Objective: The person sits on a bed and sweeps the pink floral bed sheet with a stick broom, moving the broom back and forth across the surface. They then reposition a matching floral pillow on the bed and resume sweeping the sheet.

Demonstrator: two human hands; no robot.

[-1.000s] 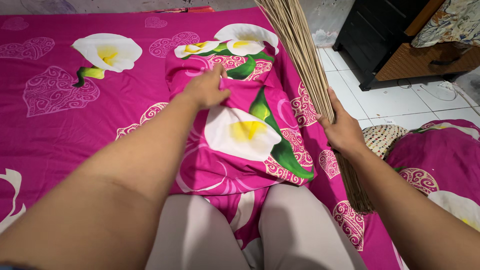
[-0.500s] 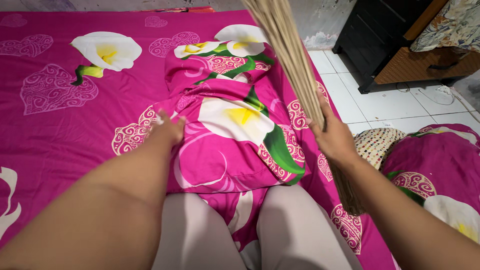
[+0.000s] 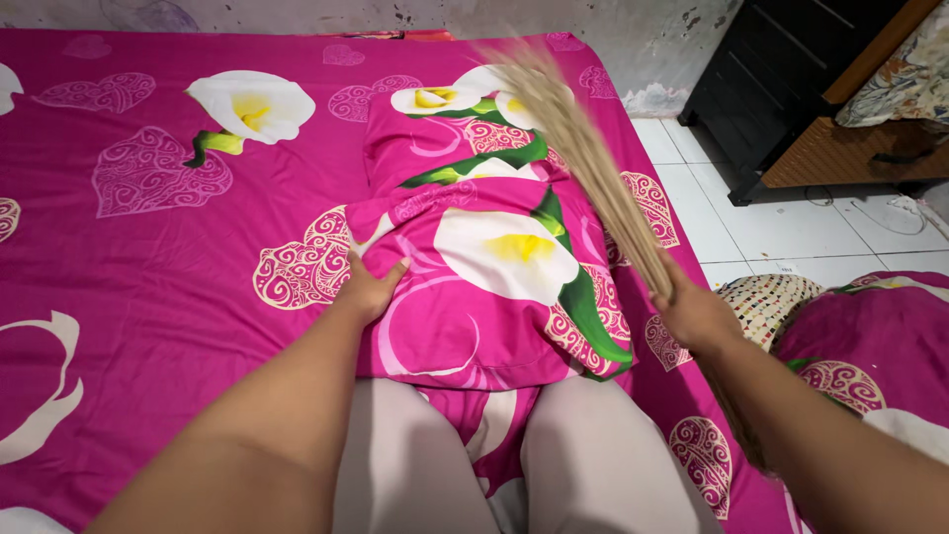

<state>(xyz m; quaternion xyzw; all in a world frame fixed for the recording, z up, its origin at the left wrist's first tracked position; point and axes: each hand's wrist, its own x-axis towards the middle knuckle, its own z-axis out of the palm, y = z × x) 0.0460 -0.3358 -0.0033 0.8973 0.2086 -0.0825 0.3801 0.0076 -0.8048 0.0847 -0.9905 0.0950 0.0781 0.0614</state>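
the tips of the straw broom (image 3: 583,148) above the pillow (image 3: 494,257) are blurred; its lower end is hidden behind the right hand (image 3: 697,314) and forearm.

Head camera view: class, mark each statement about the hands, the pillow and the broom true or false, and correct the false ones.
1. The right hand grips a bundle of straw-coloured broom sticks. True.
2. The left hand rests on the black cabinet. False: it lies flat on the left edge of the pink flowered pillow.
3. The pillow lies on the pink bedsheet. True.
4. The broom tips point down at the tiled floor. False: they slant up over the pillow's far end, blurred.
5. The pillow cover is plain white. False: it is pink with white and yellow flowers and green leaves.
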